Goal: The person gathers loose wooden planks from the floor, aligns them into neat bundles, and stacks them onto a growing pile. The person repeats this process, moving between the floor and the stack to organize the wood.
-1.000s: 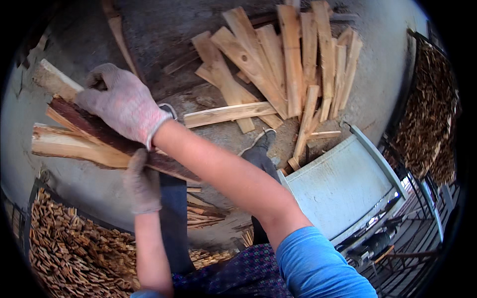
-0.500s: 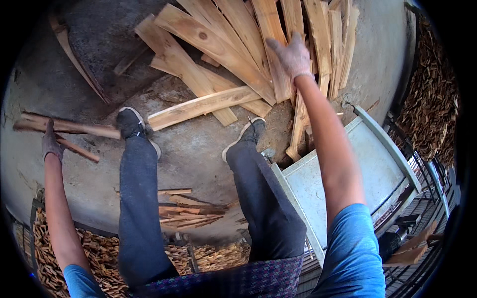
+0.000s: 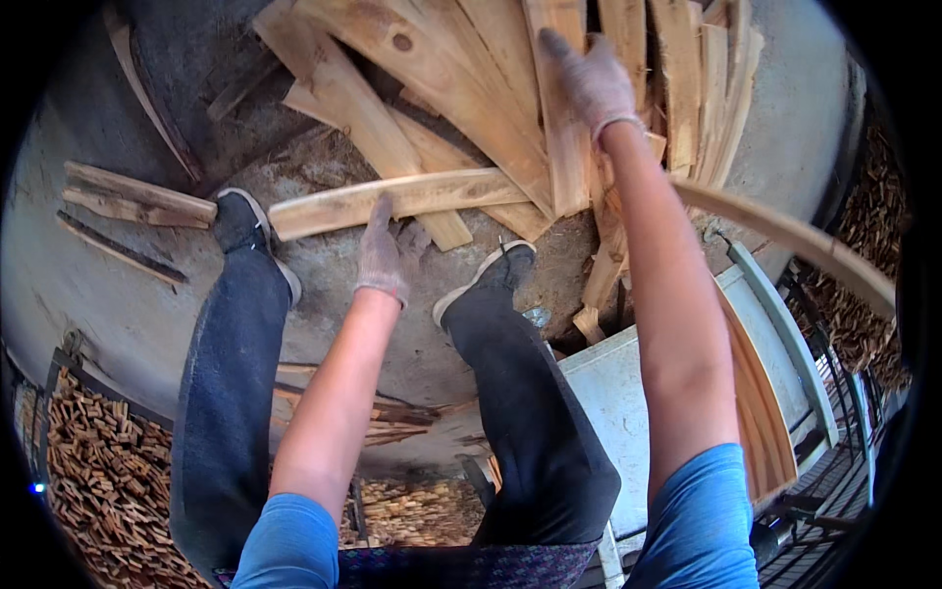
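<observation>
My left hand (image 3: pixel 383 257), in a pale knit glove, hovers just in front of a long board (image 3: pixel 334 208) that lies crosswise near my feet. Its fingers are outstretched and hold nothing. Over the fanned heap of boards, my right hand (image 3: pixel 597 86) wears a similar glove, its thumb spread away from the fingers. Directly beneath it is a flat upright-lying board (image 3: pixel 566 157); whether the fingers touch it I cannot tell. A wide knotted board (image 3: pixel 422 74) slants in the heap to the left of that hand.
A pale metal table (image 3: pixel 613 393) stands at my right, a grained board (image 3: pixel 760 393) across it. A curved board (image 3: pixel 785 236) extends to the right. Split wood pieces (image 3: pixel 137 196) lie by my left shoe (image 3: pixel 240 221). Crates of small wood offcuts (image 3: pixel 98 471) stand at lower left.
My left hand has let go of the wood pieces at the left and swung right to the crosswise board. Two boards have appeared at the right, by the table.
</observation>
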A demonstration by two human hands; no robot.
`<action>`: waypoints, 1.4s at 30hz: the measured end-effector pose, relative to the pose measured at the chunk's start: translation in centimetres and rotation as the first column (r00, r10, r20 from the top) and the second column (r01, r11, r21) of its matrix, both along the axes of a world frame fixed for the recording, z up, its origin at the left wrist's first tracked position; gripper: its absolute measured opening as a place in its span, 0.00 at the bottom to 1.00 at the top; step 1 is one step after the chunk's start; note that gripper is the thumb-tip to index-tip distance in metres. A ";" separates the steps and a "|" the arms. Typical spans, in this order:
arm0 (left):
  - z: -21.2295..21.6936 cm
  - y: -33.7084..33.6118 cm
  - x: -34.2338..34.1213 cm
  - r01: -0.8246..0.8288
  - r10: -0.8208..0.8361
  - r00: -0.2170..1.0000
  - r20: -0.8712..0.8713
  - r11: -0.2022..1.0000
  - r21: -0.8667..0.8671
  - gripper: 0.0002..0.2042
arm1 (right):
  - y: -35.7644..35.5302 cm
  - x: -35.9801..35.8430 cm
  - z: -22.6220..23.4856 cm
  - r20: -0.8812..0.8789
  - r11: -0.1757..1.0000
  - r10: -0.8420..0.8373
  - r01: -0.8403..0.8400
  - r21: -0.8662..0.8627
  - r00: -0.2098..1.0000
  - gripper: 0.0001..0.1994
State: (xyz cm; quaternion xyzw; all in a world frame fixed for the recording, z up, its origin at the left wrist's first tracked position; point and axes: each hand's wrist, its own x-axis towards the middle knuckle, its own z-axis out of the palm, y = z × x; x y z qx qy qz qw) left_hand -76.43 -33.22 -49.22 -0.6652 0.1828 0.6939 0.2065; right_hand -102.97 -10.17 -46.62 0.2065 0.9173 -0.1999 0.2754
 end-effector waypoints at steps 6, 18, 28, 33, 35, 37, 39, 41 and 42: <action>0.3 -0.7 -6.6 0.286 -0.391 0.885 -0.254 0.885 -0.369 0.22 | 0.8 -0.4 -0.5 0.051 0.998 -0.049 0.046 0.051 0.998 0.55; -0.2 -1.9 -6.8 0.290 -0.298 0.920 -0.254 0.955 -0.070 0.27 | -0.6 0.0 4.0 0.235 0.862 -0.203 0.288 -0.418 0.950 0.41; 2.5 0.3 -8.9 0.378 -0.522 0.728 -0.445 0.847 -0.375 0.33 | -3.9 2.9 4.2 0.172 0.824 0.232 -0.099 -0.557 0.957 0.45; 2.6 -1.0 -10.4 0.295 -0.258 0.802 -0.539 0.955 -0.018 0.34 | -6.3 5.5 1.1 -0.106 0.918 0.395 -0.398 -0.006 0.913 0.57; 1.9 -1.5 -10.3 0.251 -0.196 0.835 -0.515 0.967 0.039 0.31 | -5.3 5.6 0.5 0.034 0.955 0.290 -0.287 -0.080 0.956 0.58; 1.3 -1.9 -10.2 0.373 -0.347 0.748 -0.565 0.925 -0.074 0.30 | -4.5 5.4 1.8 0.240 0.955 0.150 -0.078 -0.287 0.959 0.59; 0.9 -1.5 -10.5 0.404 -0.367 0.738 -0.565 0.913 -0.065 0.29 | -4.8 7.1 0.6 0.141 0.910 0.412 -0.397 -0.122 0.900 0.58; 0.4 -1.6 -11.1 0.346 -0.270 0.815 -0.513 0.936 0.057 0.29 | -5.0 5.2 -0.3 0.288 0.951 0.296 -0.253 -0.177 0.911 0.52; 0.5 -1.4 -11.1 0.333 -0.288 0.802 -0.524 0.943 -0.009 0.33 | -5.6 4.8 0.6 0.310 0.941 0.279 -0.194 -0.277 0.909 0.50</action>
